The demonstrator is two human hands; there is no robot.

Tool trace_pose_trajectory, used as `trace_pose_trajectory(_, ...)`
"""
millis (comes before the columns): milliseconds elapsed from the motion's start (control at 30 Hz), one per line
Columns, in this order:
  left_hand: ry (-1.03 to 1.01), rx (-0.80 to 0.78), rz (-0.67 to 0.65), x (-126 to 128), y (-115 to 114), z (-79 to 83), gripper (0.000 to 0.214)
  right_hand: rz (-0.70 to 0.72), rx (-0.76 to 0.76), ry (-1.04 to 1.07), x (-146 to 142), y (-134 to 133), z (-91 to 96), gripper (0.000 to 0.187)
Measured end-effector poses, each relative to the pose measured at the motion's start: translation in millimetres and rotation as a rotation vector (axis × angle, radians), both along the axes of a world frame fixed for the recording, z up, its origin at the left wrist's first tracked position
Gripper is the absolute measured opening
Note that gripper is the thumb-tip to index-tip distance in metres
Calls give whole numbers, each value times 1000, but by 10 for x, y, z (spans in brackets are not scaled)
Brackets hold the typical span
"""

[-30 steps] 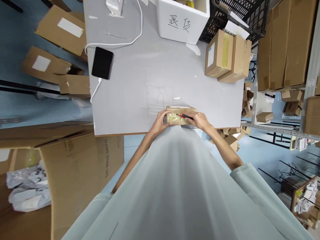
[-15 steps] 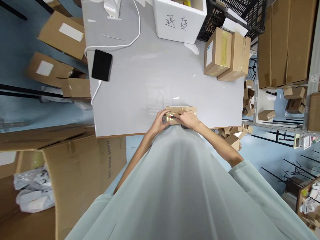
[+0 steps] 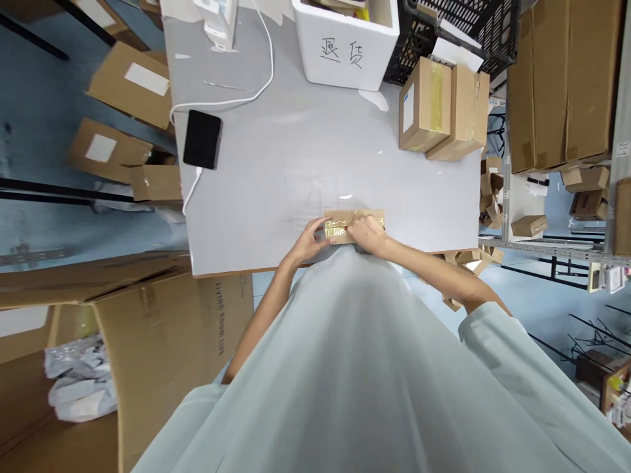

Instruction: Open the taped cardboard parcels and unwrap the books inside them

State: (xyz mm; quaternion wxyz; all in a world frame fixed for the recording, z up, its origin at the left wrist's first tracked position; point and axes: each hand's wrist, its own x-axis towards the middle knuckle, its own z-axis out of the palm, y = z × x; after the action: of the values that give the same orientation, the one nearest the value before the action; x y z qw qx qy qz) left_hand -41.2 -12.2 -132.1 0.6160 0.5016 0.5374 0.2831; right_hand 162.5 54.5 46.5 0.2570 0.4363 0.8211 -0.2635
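Note:
A small cardboard box with shiny yellowish tape along its upper face lies at the front edge of the table, right against my shirt. My left hand grips its left end, thumb at the near side and fingers at the far side. Over the middle and right of the box, my right hand is closed, its fingertips down on the taped face. A tiny reddish spot shows by those fingertips; whatever they hold is mostly hidden.
On the grey table are a black flat device with a white cable, a white foam box with handwriting, a black crate and two cardboard boxes. A large open carton stands at left, shelving at right.
My right hand has shifted slightly along the tape, and the dark piece seen by its fingers is now covered. The box's taped face tilts more toward me. My left hand keeps its grip.

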Motion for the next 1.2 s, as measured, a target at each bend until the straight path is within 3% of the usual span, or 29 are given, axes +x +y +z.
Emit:
trace_pose_trajectory(233, 42, -12, -8, 0, -13, 85, 89, -7, 87, -277, 1020, 8, 187, 47)
trace_pose_trajectory(433, 58, -19, -7, 20, -20, 164, 88, -129, 124, -247, 1496, -93, 220, 42)
trace_pose_trajectory(533, 158, 32, -3, 38, -41, 246, 77, -327, 166, -70, 1692, -185, 107, 33)
trace_pose_trajectory(600, 301, 123, 1, 95, -23, 335, 73, -567, 159, 122, 1802, -274, -61, 31)
trace_pose_trajectory(667, 430, 249, -37, 225, 44, 447, 81, -896, 94, 347, 1849, -377, -302, 29)
trace_pose_trajectory(767, 485, 414, -237, 587, 224, 606, 112, -1407, -64, 655, 1777, -530, -692, 38)
trace_pose_trajectory(833, 479, 474, -406, 900, 356, 670, 133, -1597, -125, 780, 1682, -619, -887, 49)
trace_pose_trajectory(933, 501, 515, -562, 1324, 510, 691, 140, -1669, -141, 863, 1572, -727, -1032, 56)
trace_pose_trajectory(1033, 537, 530, -583, 1529, 590, 702, 130, -1693, -137, 911, 1548, -801, -1064, 57)
trace_pose_trajectory(1200, 516, 574, -529, 1293, 603, 904, 133, -1701, -47, 940, 1593, -865, -992, 55)
